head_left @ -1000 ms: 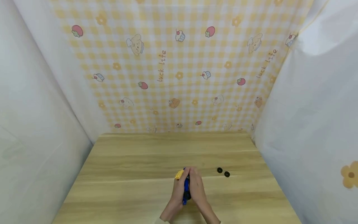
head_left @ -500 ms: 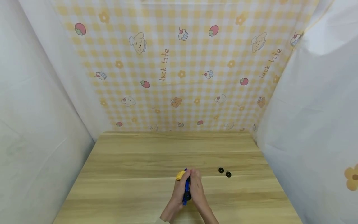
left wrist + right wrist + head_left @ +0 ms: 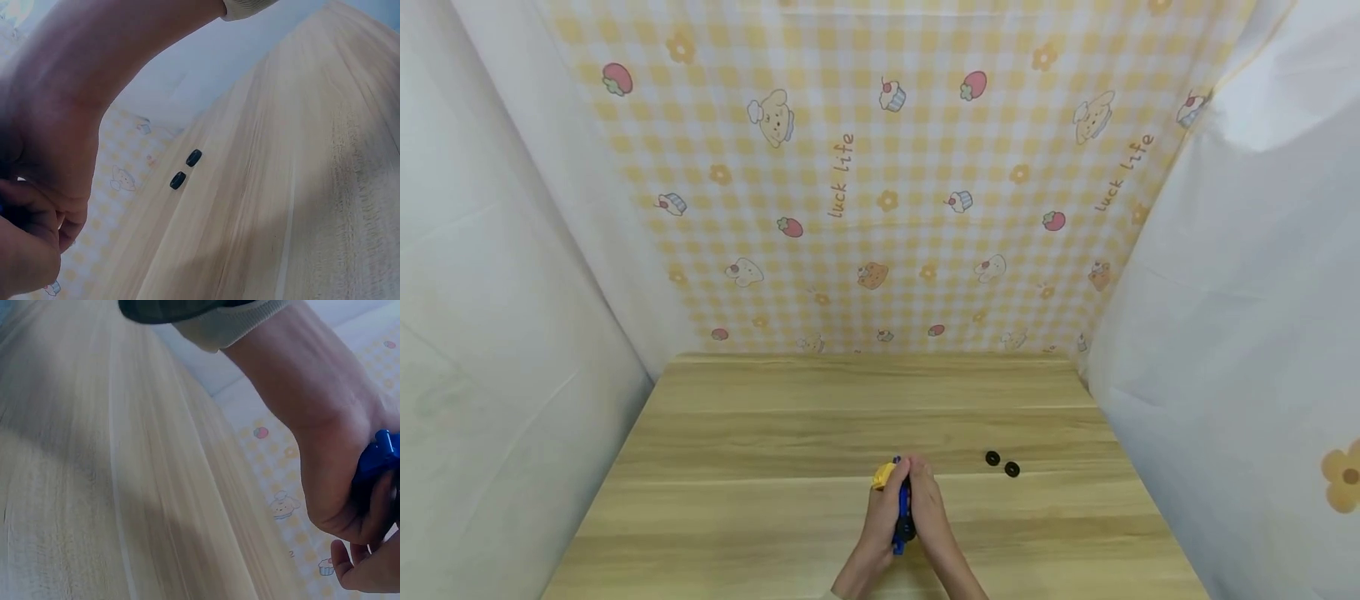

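Observation:
Between my two hands is a blue and yellow toy vehicle with a black wheel (image 3: 906,529) near its lower end. Its blue body (image 3: 903,503) shows in the gap between the palms, and a yellow part (image 3: 882,476) sticks out on the left. My left hand (image 3: 880,512) grips it from the left side, my right hand (image 3: 929,510) from the right, with the fingertips close together at the top. In the right wrist view a blue end (image 3: 382,454) of the toy pokes out by the fingers. Much of the toy is hidden by the hands.
Two loose black tyres (image 3: 1002,464) lie side by side on the wooden table (image 3: 737,433), to the right of the hands. A yellow checked cloth (image 3: 880,150) hangs behind the table, and white sheets (image 3: 1240,333) flank both sides.
The hands with the toy have shifted slightly toward the person, and the grip looks much the same. The head view has moved a little. The loose tyres lie where they were.

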The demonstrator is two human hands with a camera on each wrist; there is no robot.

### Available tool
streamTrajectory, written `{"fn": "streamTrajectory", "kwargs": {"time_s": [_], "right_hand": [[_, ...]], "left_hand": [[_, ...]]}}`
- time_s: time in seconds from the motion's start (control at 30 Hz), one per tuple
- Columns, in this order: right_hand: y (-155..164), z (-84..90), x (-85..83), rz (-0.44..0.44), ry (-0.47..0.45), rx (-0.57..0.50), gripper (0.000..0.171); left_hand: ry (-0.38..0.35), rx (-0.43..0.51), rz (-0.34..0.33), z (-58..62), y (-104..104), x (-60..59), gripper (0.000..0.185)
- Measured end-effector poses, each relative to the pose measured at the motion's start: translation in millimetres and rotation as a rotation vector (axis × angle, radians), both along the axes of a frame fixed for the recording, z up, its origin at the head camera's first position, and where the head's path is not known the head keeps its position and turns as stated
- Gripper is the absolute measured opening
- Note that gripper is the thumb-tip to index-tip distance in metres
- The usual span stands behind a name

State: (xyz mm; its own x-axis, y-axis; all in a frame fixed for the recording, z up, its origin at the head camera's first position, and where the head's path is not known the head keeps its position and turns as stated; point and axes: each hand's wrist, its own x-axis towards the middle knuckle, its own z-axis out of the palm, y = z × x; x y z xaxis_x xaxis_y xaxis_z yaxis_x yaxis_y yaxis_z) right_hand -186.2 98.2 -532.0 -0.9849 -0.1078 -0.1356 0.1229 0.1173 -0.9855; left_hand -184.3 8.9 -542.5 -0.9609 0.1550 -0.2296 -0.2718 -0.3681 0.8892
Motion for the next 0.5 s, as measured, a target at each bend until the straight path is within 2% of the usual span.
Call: {"fn": "streamTrajectory", "kwargs": {"time_s": [0.13, 0.2, 0.4, 0.5], "right_hand": [[3, -2.1, 3.7, -0.019, -0.029, 0.016, 0.065], [5, -3.2, 5.5, -0.013, -0.010, 0.048, 0.065], [10, -6.7, 9.1, 0.019, 0.058, 0.069, 0.051], [11, -8.4, 11.3, 0.013, 0.094, 0.065, 0.045]], "left_hand": [[-0.043, -0.008, 0.015, -1.8, 0, 0.4, 0.056], [-0.051, -0.006, 0.025, -2.5, -1, -0.5, 0.054], [-0.053, -0.025, 0.064, -2.2, -2, -2.4, 0.051], [-0.038, -0.001, 0.076, -1.4, -1, -2.8, 0.046]]}}
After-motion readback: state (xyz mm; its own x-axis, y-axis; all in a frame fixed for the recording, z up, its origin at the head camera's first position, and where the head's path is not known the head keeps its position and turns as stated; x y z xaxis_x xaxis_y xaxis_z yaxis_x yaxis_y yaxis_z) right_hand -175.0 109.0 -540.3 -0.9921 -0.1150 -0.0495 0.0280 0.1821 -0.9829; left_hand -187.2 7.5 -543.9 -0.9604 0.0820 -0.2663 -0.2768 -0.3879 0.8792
